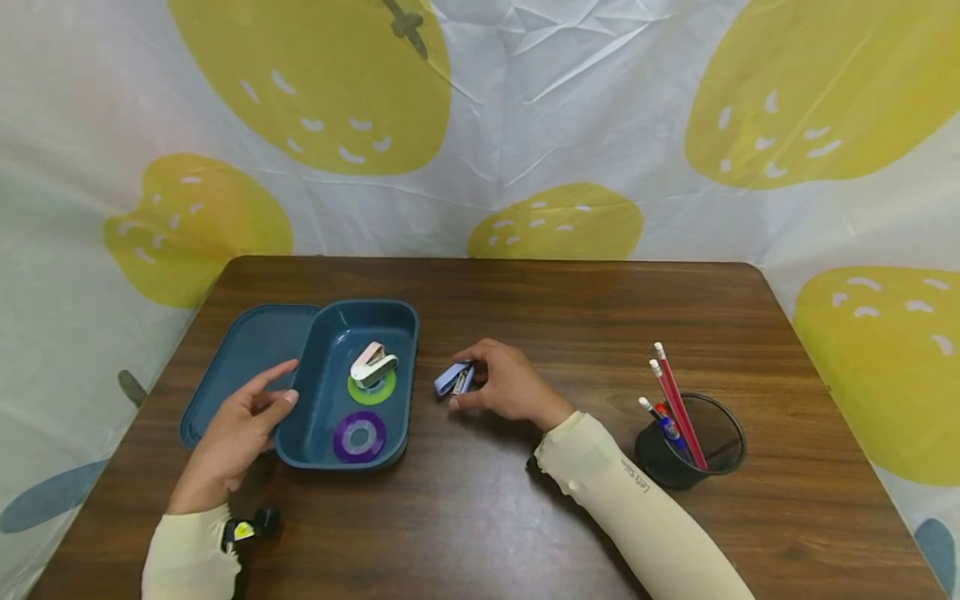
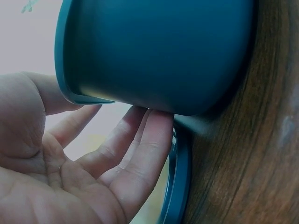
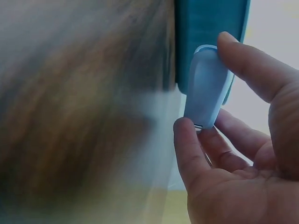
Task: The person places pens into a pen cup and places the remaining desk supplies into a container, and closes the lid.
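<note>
A small lavender stapler (image 1: 454, 379) is pinched between the thumb and fingertips of my right hand (image 1: 506, 383), just right of the blue box. In the right wrist view, the stapler (image 3: 205, 86) shows its smooth back. My left hand (image 1: 240, 429) holds the left side of the blue box (image 1: 318, 421), thumb at the rim; in the left wrist view, its fingertips (image 2: 156, 123) touch the outer wall. Inside the box, a white and pink stapler (image 1: 372, 367) lies over a green tape roll (image 1: 375, 389), with a purple tape roll (image 1: 341, 437) nearer the front.
The blue lid (image 1: 251, 350) lies to the left, partly beneath the box. Toward the right of the wooden table (image 1: 570, 308), a black mesh cup (image 1: 671, 477) holds pencils (image 1: 678, 404) and a blue pen (image 1: 671, 432). A lemon-patterned cloth (image 1: 495, 108) hangs behind.
</note>
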Tool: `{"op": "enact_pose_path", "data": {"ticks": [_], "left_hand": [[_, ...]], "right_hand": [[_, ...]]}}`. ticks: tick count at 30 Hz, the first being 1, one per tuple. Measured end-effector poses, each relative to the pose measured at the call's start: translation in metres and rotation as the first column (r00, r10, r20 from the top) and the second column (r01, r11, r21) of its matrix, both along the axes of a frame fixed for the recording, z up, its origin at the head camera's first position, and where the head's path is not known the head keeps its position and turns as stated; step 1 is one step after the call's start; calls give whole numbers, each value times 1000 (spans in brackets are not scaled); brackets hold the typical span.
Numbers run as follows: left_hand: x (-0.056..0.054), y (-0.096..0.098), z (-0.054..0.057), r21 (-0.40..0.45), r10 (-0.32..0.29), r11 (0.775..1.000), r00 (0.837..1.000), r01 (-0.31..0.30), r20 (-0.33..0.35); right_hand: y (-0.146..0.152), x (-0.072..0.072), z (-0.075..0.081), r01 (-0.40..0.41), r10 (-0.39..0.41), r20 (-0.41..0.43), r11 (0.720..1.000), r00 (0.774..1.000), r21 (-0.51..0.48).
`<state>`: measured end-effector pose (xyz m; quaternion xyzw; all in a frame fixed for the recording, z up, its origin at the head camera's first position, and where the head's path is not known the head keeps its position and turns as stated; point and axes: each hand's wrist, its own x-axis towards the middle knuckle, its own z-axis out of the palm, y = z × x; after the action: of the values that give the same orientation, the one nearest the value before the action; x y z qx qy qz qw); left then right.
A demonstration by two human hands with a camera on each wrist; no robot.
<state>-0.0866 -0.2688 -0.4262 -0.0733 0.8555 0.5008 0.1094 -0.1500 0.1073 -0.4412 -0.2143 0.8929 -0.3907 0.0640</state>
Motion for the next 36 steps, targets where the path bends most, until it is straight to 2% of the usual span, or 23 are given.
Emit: {"op": "enact_pose_path", "data": {"ticks": [9, 19, 26, 32, 36], "left_hand": [[-1, 0, -1, 1, -1, 1000, 1000, 1, -8], [-1, -1, 0, 7, -9, 1000, 1000, 9, -7], [-1, -1, 0, 6, -3, 1000, 1000, 3, -6], [-1, -1, -1, 22, 0, 1000, 1000, 0, -5], [-3, -1, -2, 35, 1, 999, 1000, -1, -8]], "right_hand": [[-5, 2, 17, -19, 20, 8, 991, 1000, -130], [-17, 8, 42, -77, 73, -27, 978, 997, -192], [-36, 6, 52, -122, 122, -17, 971, 992, -207], [-54, -1, 52, -156, 164, 25, 968, 986, -198], [-63, -4, 52, -174, 180, 23, 969, 983, -173]]}}
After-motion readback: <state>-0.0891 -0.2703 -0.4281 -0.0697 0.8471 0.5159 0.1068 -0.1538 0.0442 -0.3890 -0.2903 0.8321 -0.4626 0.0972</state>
